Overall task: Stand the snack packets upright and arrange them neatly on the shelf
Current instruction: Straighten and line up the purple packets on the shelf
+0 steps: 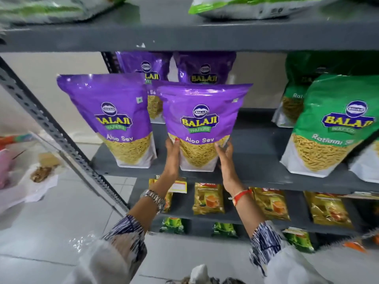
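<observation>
**Purple packet held at shelf's front edge**

Hands on both sides: our left hand [171, 155] presses the left edge of the purple packet [202, 128], our right hand [224, 154] the right edge, fingers clamped flat vs. its lower half. Packet is upright, base at the front lip of the grey shelf [256, 158], tilted slightly toward us.

Room: bare shelf opens to the right of the held packet, betw. it and the green packet [330, 128], w/ free depth behind too. On the left it's tight: a second purple packet [114, 119] stands just beside, only a narrow gap. Two more purple packets [205, 68] stand at the back, tops close under the upper shelf [184, 35]. Another green packet [295, 99] sits behind the front one; a further pack is cut off at the right edge.

Materials: packets are glossy plastic pouches, flat-bottomed, wide top seam, clear lower window showing thin yellow strands, white base. Shelves are matt grey metal, w/ a slotted angle post [61, 140] slanting down the left side. Pale tiled floor [51, 232] left of the rack is open except for a crumpled plastic sheet [30, 189].

Lower shelves hold small gold packs [209, 198] and green packs [224, 229]. Metal watch [154, 198] on left wrist, red band [241, 195] on right; sleeves patterned navy/white.
</observation>
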